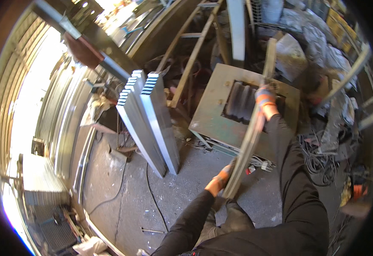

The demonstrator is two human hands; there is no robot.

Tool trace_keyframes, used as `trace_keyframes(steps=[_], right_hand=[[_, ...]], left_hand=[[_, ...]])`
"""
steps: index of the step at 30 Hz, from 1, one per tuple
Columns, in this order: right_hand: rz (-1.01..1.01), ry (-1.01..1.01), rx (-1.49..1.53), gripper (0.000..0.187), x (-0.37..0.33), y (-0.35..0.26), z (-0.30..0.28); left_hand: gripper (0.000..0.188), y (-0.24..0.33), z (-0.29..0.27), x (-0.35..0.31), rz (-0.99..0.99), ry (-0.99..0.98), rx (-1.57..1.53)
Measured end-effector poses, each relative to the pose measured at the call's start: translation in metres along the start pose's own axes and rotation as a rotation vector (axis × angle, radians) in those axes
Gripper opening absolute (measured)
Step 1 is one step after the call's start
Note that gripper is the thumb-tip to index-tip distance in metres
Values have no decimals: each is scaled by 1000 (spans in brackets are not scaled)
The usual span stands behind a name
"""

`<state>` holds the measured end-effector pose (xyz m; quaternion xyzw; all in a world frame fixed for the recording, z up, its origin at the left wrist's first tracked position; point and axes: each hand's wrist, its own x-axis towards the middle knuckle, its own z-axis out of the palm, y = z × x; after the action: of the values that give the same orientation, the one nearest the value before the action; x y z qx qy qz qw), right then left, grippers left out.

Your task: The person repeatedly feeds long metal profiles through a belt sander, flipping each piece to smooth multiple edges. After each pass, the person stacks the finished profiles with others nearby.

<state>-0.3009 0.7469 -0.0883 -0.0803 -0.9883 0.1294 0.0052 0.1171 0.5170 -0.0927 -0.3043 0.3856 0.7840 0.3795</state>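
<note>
A long, narrow metal bar (246, 149) slants across in front of me, its far end up over the machine and its near end by my legs. My gloved left hand (223, 176) is closed on the bar's lower part, from its left side. Farther up, my gloved right hand (266, 99) grips the same bar. Under the bar stands a worn greenish metal machine (212, 89) with a square opening in its top. Inside the opening, a ribbed, grey, roller-like part (240, 100) shows; the bar and my right arm hide some of it. Whether the bar touches the machine, I cannot tell.
Two upright bundles of silvery metal profiles (163, 123) stand left of the machine. Behind them leans a ladder-like frame (195, 55). Coiled black cables (321, 162) lie at the right, below plastic sacks (291, 53). A black cable (153, 192) crosses the concrete floor.
</note>
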Motion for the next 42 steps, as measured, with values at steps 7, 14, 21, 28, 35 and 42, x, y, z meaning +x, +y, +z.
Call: trace_keyframes(steps=[7, 14, 21, 28, 35, 42], right_hand=[[-14, 259, -125, 67, 4, 39, 21], [-4, 321, -189, 76, -189, -8, -3], [-94, 202, -74, 72, -437, -59, 37], [-85, 139, -43, 87, -682, -135, -10], [-175, 257, 642, 81, -726, -110, 7], [-167, 170, 73, 70, -501, -68, 13]], left_hand=[[75, -35, 2, 43, -44, -25, 172], [66, -138, -73, -81, -85, -139, -56], [59, -287, -209, -237, -332, -154, -231], [68, -425, -346, -375, -363, -287, -208], [80, -423, -373, -446, -184, 96, 533], [52, -251, -227, -334, 199, 311, 1013]])
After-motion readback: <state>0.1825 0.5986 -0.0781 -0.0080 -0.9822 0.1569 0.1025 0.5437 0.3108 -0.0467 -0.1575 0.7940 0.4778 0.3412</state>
